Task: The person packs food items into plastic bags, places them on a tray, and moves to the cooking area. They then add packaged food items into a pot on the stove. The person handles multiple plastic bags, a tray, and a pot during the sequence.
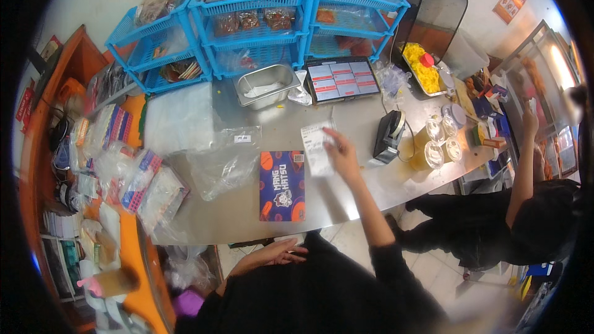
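Observation:
My right hand [342, 154] is over the upper right part of a white printed paper receipt [316, 157] on the steel table [209, 222]. Its index finger points across the paper, and the other fingers are partly curled. Whether a fingertip presses on the paper is hard to tell. Left of the receipt lies a flat purple and orange printed carton [282, 195] with a cartoon figure. My left hand [280, 252] rests low in front of my body, near the table's front edge, with nothing in it and fingers slightly apart.
A tablet [343, 79], a steel food pan [267, 88] and blue plastic racks [253, 39] stand at the back. To the right are a black tape dispenser [390, 137], several lidded drink cups [434, 155] and a co-worker [492, 227]. Clear plastic bags [227, 162] lie left.

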A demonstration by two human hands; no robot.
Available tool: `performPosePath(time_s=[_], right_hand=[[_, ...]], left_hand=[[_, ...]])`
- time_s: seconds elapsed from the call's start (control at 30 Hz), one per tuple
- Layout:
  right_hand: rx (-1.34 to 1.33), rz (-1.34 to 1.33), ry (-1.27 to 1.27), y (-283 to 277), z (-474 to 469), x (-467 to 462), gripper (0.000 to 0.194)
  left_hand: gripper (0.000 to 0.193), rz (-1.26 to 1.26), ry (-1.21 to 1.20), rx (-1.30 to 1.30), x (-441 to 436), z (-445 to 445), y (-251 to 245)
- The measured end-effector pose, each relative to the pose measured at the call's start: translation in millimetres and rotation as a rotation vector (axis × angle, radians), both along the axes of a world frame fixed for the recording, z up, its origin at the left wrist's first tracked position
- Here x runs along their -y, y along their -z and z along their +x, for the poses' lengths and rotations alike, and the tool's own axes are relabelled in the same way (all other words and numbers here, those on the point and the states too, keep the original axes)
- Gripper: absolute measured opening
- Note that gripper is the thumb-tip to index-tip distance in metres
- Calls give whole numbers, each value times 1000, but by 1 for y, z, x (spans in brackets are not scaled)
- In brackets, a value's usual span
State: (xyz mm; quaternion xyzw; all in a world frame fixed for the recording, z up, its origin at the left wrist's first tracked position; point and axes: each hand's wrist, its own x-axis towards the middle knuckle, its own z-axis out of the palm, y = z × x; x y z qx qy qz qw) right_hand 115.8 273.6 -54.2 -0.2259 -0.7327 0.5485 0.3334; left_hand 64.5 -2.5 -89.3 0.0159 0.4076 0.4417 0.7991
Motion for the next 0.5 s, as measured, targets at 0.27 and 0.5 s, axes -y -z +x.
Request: performPosePath(time_s=[0.27,0.5], right_hand=[[272,-111,-283,20,74,105,46],[375,197,950,31,114,-36,47]], left_hand=[[60,521,-574,-1226,-97,-37,-18],[33,695,-196,-1764,-105,-86,-4]])
